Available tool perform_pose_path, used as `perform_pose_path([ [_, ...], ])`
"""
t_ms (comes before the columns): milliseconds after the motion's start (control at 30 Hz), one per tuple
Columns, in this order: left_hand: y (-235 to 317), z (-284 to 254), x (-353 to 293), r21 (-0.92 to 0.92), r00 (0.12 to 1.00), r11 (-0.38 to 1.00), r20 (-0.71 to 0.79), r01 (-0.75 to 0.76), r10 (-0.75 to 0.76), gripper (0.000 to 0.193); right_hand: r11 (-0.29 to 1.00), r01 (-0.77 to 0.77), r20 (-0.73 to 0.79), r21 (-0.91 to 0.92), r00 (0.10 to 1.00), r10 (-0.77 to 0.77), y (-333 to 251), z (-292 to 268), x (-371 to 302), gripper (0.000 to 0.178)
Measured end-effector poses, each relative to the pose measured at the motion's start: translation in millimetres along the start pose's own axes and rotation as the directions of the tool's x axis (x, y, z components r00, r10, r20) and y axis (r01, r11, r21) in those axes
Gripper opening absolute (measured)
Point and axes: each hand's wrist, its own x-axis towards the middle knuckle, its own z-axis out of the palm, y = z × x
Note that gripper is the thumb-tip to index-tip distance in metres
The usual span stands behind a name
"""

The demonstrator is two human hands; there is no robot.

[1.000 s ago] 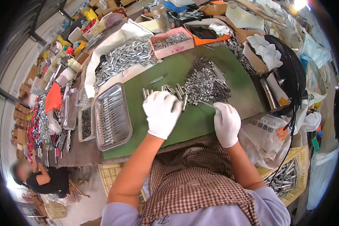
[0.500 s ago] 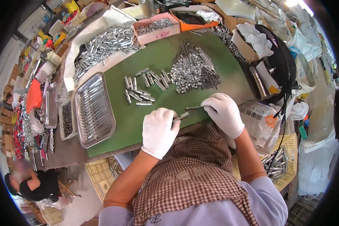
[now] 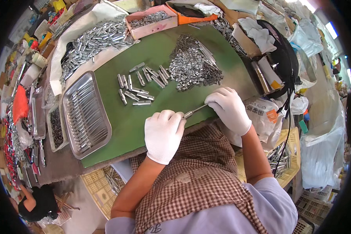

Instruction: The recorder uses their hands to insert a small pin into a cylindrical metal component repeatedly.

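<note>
White knitted gloves cover both hands, held close together over the near edge of the green mat (image 3: 121,124). My left hand (image 3: 163,134) is closed around a short metal cylinder (image 3: 188,115), whose end sticks out past the thumb. My right hand (image 3: 227,107) pinches a thin metal rod (image 3: 200,108). The rod's tip meets the cylinder's exposed end; whether it sits inside, I cannot tell. Beyond my left hand lie several loose metal cylinders (image 3: 144,96). Past my right hand is a heap of small metal parts (image 3: 187,72).
A steel tray (image 3: 108,130) with rods lined up in it stands on the left. A white-lined bin (image 3: 56,80) of metal cylinders, a pink box (image 3: 134,35) and an orange box (image 3: 197,19) line the back. A black mesh object (image 3: 292,58) is at right. Another person (image 3: 39,202) sits lower left.
My right hand has brought the rod leftward, closing the gap to the cylinder, and the two now touch in line. The whole view has shifted slightly.
</note>
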Motion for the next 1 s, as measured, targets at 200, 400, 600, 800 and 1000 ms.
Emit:
perform_pose_path([
  [200,0,-2,0,0.021,1.0,1.0,0.026,-0.017,0.016,0.013,1.0,0.029,0.052,-0.012,0.998,-0.028,-5,-5,5,0.006],
  [400,-2,0,-2,0.048,1.0,0.999,0.014,-0.004,0.003,0.013,0.999,0.012,-0.19,-0.039,0.982,-0.019,-2,7,2,0.011],
  [600,-1,2,-1,0.031,1.0,0.999,-0.009,-0.018,0.019,0.012,0.921,-0.386,-0.422,0.059,0.826,0.374,52,-4,7,0.007],
  [800,-3,2,-2,0.036,1.0,0.999,-0.004,-0.004,0.005,0.013,0.883,-0.432,-0.356,-0.182,0.866,0.351,51,2,21,0.014],
  [1000,-3,2,-1,0.014,1.0,1.0,-0.015,-0.027,0.027,0.013,0.949,-0.308,-0.384,-0.061,0.885,0.263,38,1,19,0.01],
])
